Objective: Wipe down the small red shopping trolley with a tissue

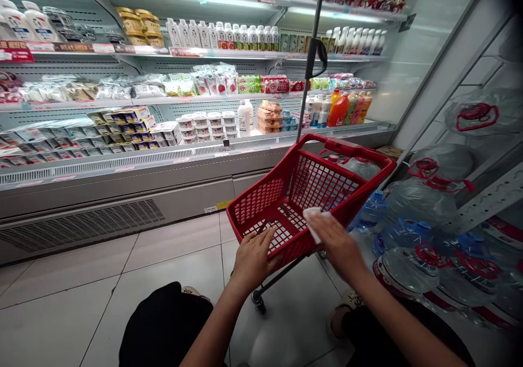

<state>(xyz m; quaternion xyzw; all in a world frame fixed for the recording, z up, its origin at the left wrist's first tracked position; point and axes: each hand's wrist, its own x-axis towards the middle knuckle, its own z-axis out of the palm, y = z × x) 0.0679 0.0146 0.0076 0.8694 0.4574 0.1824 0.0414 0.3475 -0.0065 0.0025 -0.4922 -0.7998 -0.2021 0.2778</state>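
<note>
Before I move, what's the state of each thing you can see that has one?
Left hand: resting on the near rim; grip unclear.
Right hand: blurred, holding cloth at the rim.
Soft white cloth: bunched under fingers.
Red plastic mesh shopping cart: open-topped, standing on wheels.
White refrigerated display shelves: lit, open-fronted, stocked.
Large clear plastic bottles: massed at right; seals unclear.

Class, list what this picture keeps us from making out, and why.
Head view, all four:
White cloth or tissue: full shape covered by the right hand.
Palm of the left hand: hidden by that hand's back.
Left shoe: partly covered by the black trouser leg.
Price labels: too small to read.
</note>
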